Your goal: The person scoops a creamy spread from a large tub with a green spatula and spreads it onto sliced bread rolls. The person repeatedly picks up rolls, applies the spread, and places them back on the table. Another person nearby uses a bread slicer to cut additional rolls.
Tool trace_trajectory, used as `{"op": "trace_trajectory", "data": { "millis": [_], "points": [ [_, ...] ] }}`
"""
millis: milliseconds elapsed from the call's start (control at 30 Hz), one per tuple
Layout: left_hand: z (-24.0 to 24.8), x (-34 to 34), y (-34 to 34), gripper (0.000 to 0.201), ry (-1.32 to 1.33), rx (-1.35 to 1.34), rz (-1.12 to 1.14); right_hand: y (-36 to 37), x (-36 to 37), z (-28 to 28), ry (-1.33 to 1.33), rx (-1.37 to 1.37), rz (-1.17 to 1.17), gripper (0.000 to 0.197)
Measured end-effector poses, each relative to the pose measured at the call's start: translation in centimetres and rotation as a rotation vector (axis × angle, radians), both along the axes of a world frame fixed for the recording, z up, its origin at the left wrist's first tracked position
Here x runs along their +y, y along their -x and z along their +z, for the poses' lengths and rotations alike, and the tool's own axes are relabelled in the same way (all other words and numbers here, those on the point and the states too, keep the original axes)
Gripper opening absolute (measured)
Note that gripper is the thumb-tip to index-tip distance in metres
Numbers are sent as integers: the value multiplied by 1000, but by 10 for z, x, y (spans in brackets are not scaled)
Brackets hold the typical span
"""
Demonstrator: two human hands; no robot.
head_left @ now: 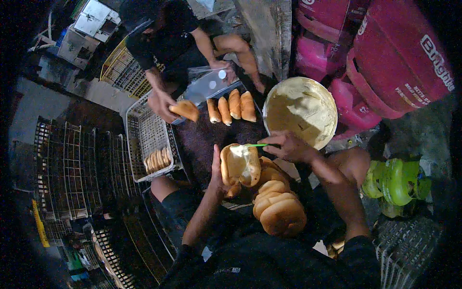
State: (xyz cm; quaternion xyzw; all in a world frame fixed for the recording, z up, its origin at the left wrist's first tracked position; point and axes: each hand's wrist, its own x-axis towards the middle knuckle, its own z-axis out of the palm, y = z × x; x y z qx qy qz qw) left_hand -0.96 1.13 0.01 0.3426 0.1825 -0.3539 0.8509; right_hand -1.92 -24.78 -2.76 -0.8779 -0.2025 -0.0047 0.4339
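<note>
In my left hand (219,171) lies a split bread bun (243,166), its cut face turned up and pale cream smeared over the upper part. My right hand (291,147) pinches a thin green spreader (257,145), whose tip reaches the bun's upper edge. A round tub of pale yellow cream (308,103) stands just beyond that hand, its surface partly scraped. Below the held bun, a stack of plain buns (279,214) rests close to my body. Several filled rolls (234,105) lie side by side on the dark work surface (195,139).
Across from me, a person's hand (166,107) holds a roll (186,111), the other near clear plastic packaging (207,85). A pale crate (144,120) holds several rolls at left. Pink sacks (399,58), green gas cylinders (397,180) and wire racks (72,168) surround us.
</note>
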Motion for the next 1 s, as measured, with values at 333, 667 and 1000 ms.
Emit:
{"op": "trace_trajectory", "data": {
  "millis": [333,667,1000],
  "points": [
    [-71,45,-35,46,200,-57,179,16,27,43,589,-496,-2,32],
    [-84,57,-76,41,-507,-625,170,-4,-52,28,521,-168,-312,31],
    [-190,39,-92,40,-2046,-1359,-1332,-3,-48,33,539,15,-272,28]
  ]
}}
